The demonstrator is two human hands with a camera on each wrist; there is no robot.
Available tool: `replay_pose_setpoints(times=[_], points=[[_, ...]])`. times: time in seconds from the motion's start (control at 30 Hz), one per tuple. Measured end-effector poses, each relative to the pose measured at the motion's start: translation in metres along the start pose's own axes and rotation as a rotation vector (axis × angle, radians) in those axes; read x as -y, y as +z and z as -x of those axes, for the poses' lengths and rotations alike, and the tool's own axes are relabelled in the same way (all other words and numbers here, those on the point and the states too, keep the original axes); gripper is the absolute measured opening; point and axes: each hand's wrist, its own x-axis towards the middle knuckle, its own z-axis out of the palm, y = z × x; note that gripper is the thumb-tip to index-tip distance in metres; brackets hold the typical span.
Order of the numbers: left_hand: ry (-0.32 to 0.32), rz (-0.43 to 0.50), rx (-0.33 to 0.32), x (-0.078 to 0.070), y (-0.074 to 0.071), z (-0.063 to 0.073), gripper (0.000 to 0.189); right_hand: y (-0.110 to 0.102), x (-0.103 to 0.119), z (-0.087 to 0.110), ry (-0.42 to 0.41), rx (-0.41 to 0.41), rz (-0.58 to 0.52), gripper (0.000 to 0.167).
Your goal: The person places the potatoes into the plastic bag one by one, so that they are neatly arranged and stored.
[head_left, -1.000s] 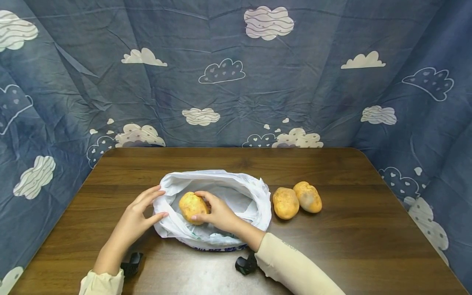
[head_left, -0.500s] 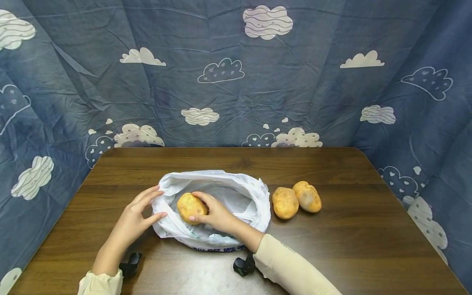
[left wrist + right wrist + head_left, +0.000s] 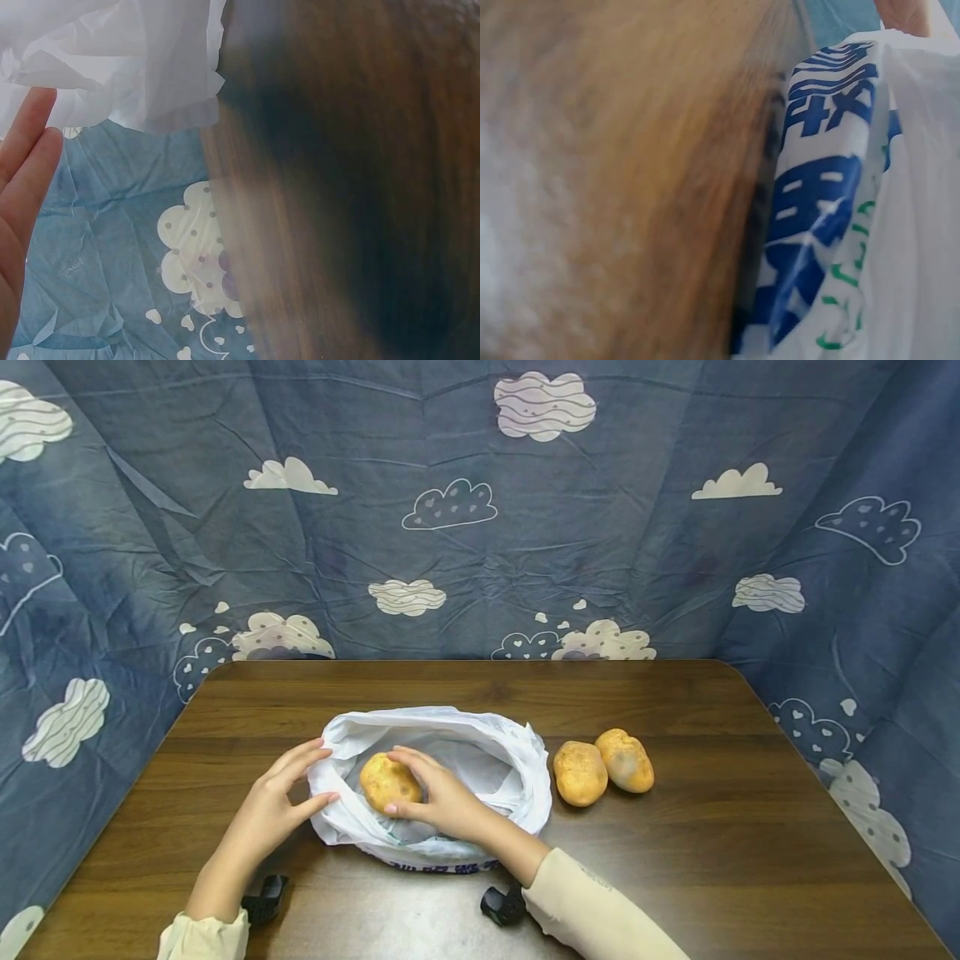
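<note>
A white plastic bag lies with its mouth open toward me, blue and green print along its near side. Inside its left part is a yellow-brown potato. My right hand reaches into the bag from the right, thumb and fingers curved around the potato. At the bag's left rim, my left hand touches the plastic, thumb and fingers spread apart. In the left wrist view its fairly straight fingers rest against the bag. The right wrist view shows the printed side of the bag, without the right hand.
Two more potatoes, one nearer the bag and one beyond it, sit side by side to the right of the bag. All stand on a brown wooden table. A blue cloud-print curtain hangs behind it.
The right forearm and sleeve have shifted slightly right in the last half second. The potato stays in the bag's left part, the left hand at the rim.
</note>
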Motion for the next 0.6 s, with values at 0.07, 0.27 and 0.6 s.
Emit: replay_pose_setpoints(times=[0.07, 0.27, 0.6], points=[[0.005, 0.004, -0.004, 0.0, 0.0, 0.0, 0.058, -0.002, 0.004, 0.002, -0.031, 0.002, 0.018, 0.067], [0.012, 0.007, -0.013, 0.0, 0.0, 0.0, 0.058, -0.01, 0.015, 0.008, -0.093, -0.019, 0.02, 0.066], [0.01, 0.003, -0.011, 0.001, 0.001, 0.001, 0.059, -0.028, 0.026, 0.02, -0.168, -0.089, -0.001, 0.067]])
